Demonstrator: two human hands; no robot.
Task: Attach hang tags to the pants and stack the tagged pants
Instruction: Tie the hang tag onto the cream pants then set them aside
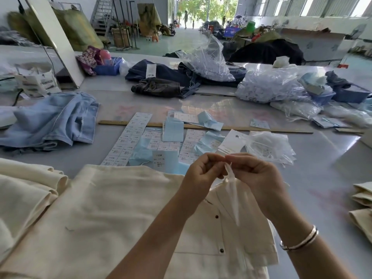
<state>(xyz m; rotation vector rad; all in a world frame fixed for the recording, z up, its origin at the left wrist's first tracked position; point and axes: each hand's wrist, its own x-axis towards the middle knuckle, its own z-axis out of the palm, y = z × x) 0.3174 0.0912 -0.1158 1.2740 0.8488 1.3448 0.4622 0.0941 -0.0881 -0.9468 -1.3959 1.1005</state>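
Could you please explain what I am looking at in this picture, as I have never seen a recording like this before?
There is no machine here: one camera worn on a person's head looks down at their bare hands. The left hand and right hand meet above cream pants spread on a grey table, both pinching a thin white plastic tag string that hangs down. Behind the hands lie sheets of size labels, pale blue tags, white hang tags and a wooden ruler. Light blue jeans lie to the left, more folded cream pants at the right edge.
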